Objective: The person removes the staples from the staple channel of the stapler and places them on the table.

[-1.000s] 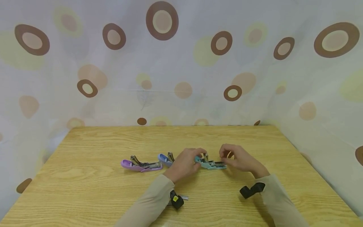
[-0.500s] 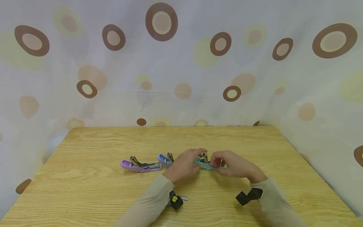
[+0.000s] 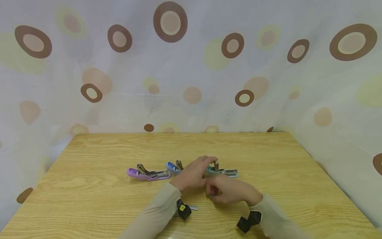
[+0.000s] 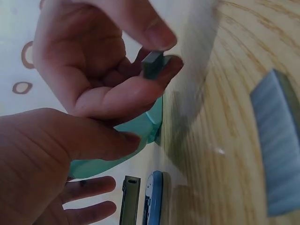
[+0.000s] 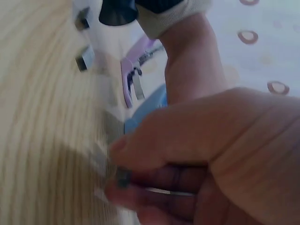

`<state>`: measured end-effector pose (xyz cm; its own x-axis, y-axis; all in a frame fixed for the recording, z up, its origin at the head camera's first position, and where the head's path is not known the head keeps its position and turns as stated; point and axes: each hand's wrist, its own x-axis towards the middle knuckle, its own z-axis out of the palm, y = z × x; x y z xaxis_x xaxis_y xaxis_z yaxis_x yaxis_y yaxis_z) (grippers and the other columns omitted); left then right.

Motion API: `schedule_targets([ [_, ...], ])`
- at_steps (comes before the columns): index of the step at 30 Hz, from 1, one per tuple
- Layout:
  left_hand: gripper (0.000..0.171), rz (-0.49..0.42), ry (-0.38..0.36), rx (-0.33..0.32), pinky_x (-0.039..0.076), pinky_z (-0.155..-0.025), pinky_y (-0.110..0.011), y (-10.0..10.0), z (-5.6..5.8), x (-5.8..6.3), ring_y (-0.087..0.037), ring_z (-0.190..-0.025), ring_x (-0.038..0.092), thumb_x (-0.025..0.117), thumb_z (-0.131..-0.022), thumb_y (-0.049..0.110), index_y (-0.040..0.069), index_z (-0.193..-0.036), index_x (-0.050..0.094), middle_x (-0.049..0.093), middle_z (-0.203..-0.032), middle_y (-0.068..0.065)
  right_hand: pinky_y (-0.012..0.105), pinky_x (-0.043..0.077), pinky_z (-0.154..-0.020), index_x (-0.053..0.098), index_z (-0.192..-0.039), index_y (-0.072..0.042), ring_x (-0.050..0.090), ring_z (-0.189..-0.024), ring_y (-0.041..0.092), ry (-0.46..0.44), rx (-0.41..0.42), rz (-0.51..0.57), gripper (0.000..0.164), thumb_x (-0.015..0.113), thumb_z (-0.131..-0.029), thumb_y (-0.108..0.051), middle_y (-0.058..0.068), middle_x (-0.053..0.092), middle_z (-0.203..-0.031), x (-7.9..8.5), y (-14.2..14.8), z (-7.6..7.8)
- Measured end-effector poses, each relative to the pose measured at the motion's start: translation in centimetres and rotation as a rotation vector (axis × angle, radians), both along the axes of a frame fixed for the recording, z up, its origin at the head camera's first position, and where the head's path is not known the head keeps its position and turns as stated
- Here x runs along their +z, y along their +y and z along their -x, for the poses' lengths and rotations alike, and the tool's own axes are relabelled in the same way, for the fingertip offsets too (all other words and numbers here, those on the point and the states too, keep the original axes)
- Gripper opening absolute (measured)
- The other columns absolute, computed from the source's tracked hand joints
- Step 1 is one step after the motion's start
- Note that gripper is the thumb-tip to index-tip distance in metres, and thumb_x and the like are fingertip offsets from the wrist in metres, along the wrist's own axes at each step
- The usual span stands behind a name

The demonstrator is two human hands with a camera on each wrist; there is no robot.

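Observation:
My left hand (image 3: 191, 174) grips the turquoise stapler (image 3: 231, 173) at its rear end; the stapler lies opened up on the table. In the left wrist view my thumb rests along its turquoise body (image 4: 105, 159). My right hand (image 3: 231, 190) is just in front of the stapler, crossing close by the left hand. Between its thumb and fingertips it pinches a short grey strip of staples (image 4: 153, 64), dark and blurred in the right wrist view. A longer strip of staples (image 4: 279, 145) lies on the table near my left wrist.
Left of my hands lie a purple stapler (image 3: 148, 175) and a blue stapler (image 3: 173, 167), both opened up; the left hand partly hides the blue one. In the right wrist view, pieces of staple strip (image 5: 85, 58) lie on the wooden table (image 3: 98, 205).
From the right end of the turquoise stapler, my right hand has swept left across it and then toward me, uncovering the stapler's front. My left hand has stayed nearly still.

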<state>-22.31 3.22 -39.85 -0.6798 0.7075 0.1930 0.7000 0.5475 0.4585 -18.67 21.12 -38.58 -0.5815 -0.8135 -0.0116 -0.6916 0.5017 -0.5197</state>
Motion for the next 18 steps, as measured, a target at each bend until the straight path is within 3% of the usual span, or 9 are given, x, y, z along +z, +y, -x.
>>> schedule_targets([
  [11,0.072,0.038,-0.081,0.011,0.047,-0.096,-0.032,-0.3,0.2,0.3,-0.022,-0.127,0.048,0.061,-0.085,-0.002,0.014,-0.148,0.031,0.044,-0.144,-0.009,0.014,0.039,-0.061,0.061,-0.084,-0.012,0.041,-0.066,-0.003,-0.001,-0.014,-0.139,0.019,0.065,-0.077,0.005,-0.009,0.053,-0.076,-0.2,-1.9,-1.4],
  [18,0.069,-0.003,-0.087,0.019,0.047,-0.097,-0.035,-0.6,0.2,0.9,-0.022,-0.128,0.048,0.066,-0.089,0.008,0.013,-0.148,0.031,0.045,-0.143,-0.008,0.015,0.039,-0.06,0.06,-0.088,-0.013,0.04,-0.063,-0.003,-0.009,-0.028,-0.164,0.015,0.068,-0.081,-0.001,-0.011,0.05,-0.074,-0.3,-2.1,-1.7],
])
